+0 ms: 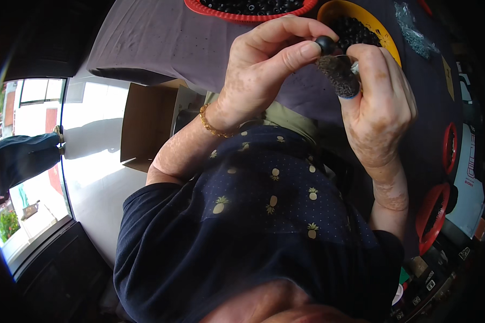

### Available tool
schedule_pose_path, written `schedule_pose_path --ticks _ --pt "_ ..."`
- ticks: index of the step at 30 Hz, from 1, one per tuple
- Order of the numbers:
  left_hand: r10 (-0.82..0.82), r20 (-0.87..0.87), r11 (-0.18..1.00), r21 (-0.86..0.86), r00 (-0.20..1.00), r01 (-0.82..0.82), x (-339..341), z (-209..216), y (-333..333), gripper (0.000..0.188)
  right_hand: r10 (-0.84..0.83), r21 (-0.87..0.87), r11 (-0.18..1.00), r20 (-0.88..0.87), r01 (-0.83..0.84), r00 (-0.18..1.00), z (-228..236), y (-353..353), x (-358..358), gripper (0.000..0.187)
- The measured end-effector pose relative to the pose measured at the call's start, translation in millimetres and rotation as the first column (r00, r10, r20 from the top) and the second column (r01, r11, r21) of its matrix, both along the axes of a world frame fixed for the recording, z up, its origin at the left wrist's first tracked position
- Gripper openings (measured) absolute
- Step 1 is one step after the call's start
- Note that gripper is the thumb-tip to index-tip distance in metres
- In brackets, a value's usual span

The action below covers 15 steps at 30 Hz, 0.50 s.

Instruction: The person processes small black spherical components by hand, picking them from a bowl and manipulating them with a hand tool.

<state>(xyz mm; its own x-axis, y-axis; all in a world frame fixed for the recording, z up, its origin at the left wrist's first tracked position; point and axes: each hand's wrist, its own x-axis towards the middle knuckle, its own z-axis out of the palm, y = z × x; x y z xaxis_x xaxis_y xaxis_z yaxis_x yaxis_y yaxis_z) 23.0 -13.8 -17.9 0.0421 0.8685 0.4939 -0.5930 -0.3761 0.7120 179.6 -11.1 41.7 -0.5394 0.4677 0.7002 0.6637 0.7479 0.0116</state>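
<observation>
Between the thumb and forefinger of my left hand [253,75] is a small shiny black ball [325,44], pinched above the table. A gold bracelet [212,125] circles that wrist. Close beside the ball, my right hand [381,102] is closed with its fingers curled. Its thumb wears a dark, grainy-looking finger cover [338,76] with a blue edge, and the thumb tip almost meets the ball. A small whitish piece [355,67] shows between right thumb and forefinger; its kind is hidden. Just beyond the hands stands a yellow bowl [387,36] with many small black pieces.
A red basket [311,9] of black round pieces sits at the table's far edge. A clear plastic bag [416,32] lies right of the bowl. Two red containers [432,237] stand along the right side. An open cardboard box [140,126] is at left; another person's legs [29,153] show near the doorway.
</observation>
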Motion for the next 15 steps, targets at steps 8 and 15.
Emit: schedule_pose_path --ticks 8,15 --pt "-0.020 0.010 1.000 -0.007 1.000 0.020 0.9 1.8 -1.5 0.020 -0.089 0.089 0.993 0.095 0.081 0.991 3.1 -4.2 -0.1 0.020" --pt "-0.003 -0.033 1.000 0.024 0.999 0.003 -2.2 3.2 -0.4 0.020 -0.059 -0.056 0.996 0.066 0.063 0.996 5.0 -4.9 -1.5 0.023"
